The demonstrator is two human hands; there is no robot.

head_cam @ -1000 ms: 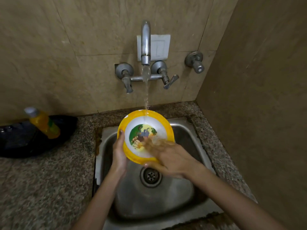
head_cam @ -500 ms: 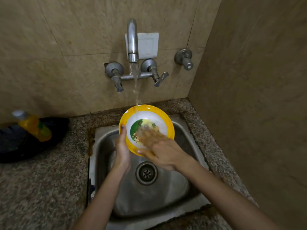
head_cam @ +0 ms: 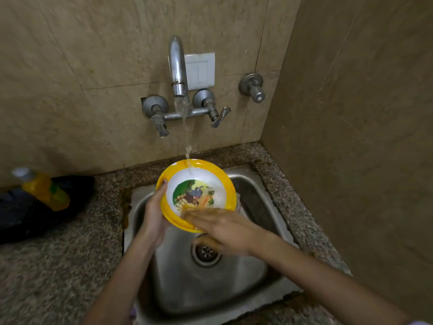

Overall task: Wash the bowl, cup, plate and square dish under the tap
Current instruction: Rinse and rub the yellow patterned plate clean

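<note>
1. Granite counter (head_cam: 58, 266) in a tiled corner, with one steel sink (head_cam: 234, 289) set into it.
2. One yellow-rimmed bowl (head_cam: 218, 181): round, so no long axis. It is tilted, open face toward the camera, over the basin beneath the one tap spout (head_cam: 178, 66). The water stream (head_cam: 186, 137) strikes its upper inner wall.
3. Left hand (head_cam: 153, 214) grips the bowl's left rim, thumb on the front.
4. Right hand (head_cam: 225, 228), fingers straight and blurred, lies flat across the bowl's lower edge.
5. One yellow bottle (head_cam: 45, 191) rests on a black object (head_cam: 23, 214) on the counter, well left of the sink.
</note>
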